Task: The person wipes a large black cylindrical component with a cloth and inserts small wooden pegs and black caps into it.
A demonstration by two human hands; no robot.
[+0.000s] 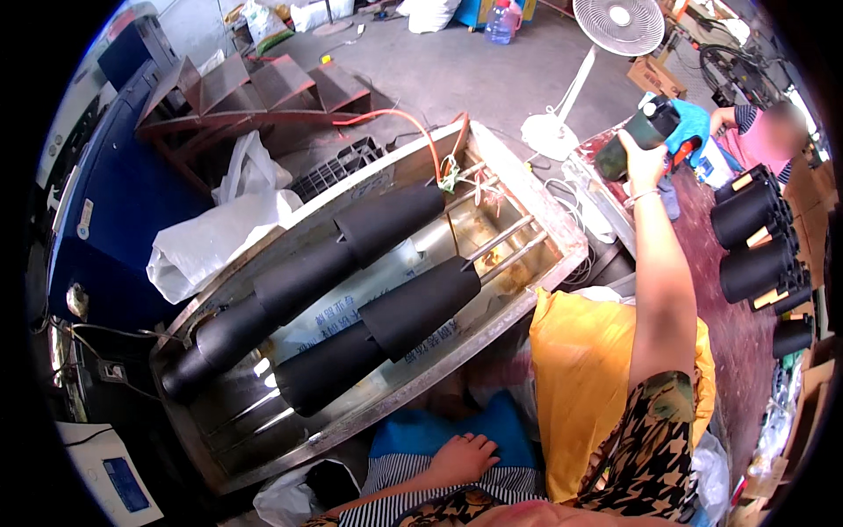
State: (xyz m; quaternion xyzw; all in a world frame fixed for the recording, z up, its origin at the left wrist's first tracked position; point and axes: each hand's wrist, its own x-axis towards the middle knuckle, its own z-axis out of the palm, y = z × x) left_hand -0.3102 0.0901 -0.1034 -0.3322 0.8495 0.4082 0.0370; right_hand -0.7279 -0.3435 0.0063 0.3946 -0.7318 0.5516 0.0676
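Observation:
My right arm is stretched out to the far right, and my right hand [645, 162] wraps round the lower part of a dark green bottle [648, 130] with a black and white top, tilted over the table. My left hand [463, 458] lies flat on my lap, fingers stretched out, on blue cloth [503, 433], holding nothing. In front of me is a long metal-lined trough [562, 249]. Two rows of black tapered cylinders lie along rods in it, a far row [303, 268] and a near row [378, 338].
Several black cups [760, 268] stand on the reddish table [716, 329] at right, where a person in pink sits. A yellow bag [575, 369] hangs beside my right arm. Beyond the trough are a white fan [619, 22], an orange hose [408, 120] and a metal rack [255, 101].

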